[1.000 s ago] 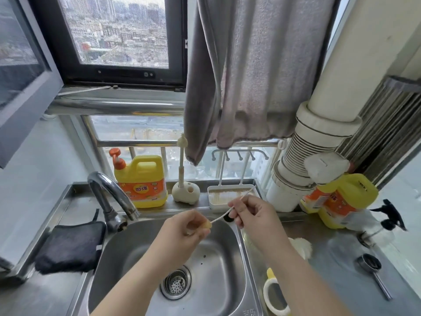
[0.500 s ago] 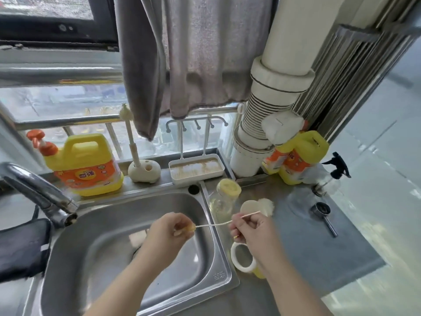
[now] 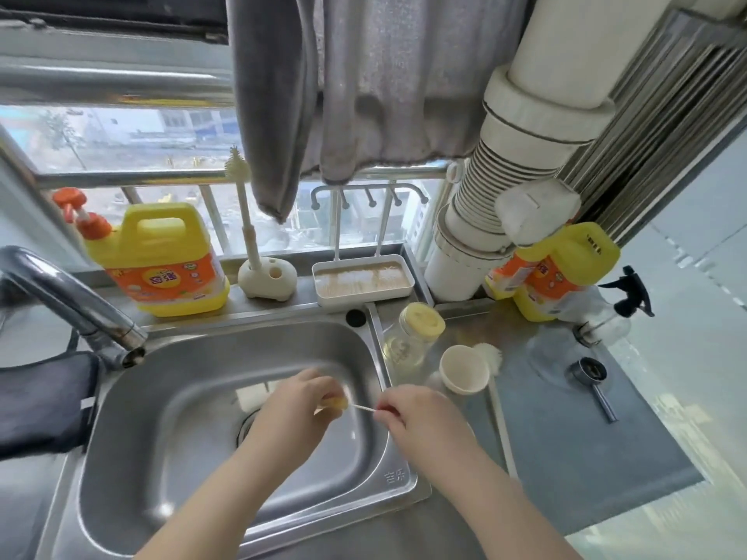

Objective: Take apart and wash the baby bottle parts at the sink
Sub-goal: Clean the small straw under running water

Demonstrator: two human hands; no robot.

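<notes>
Over the steel sink [image 3: 226, 470], my left hand [image 3: 299, 402] pinches a small yellowish bottle part [image 3: 333, 402]. A thin white straw brush [image 3: 361, 408] runs from that part to my right hand [image 3: 412, 414], which pinches its other end. The clear baby bottle [image 3: 408, 337] with a yellow top stands on the counter right of the sink. A white cap [image 3: 463, 369] lies beside it, with a long white bottle brush [image 3: 495, 394] behind and under it.
The faucet [image 3: 77, 301] arches in from the left above a dark cloth [image 3: 40, 402]. On the back ledge are a yellow detergent jug [image 3: 161, 260], a brush holder [image 3: 266, 276] and a white drying tray [image 3: 364, 280]. Another yellow jug [image 3: 553, 268], spray bottle [image 3: 606, 313] and metal scoop [image 3: 592, 377] sit right.
The camera has tilted down and right, bringing the counter into view. My hands dropped lower over the sink, and the thin brush now shows a shorter length between them.
</notes>
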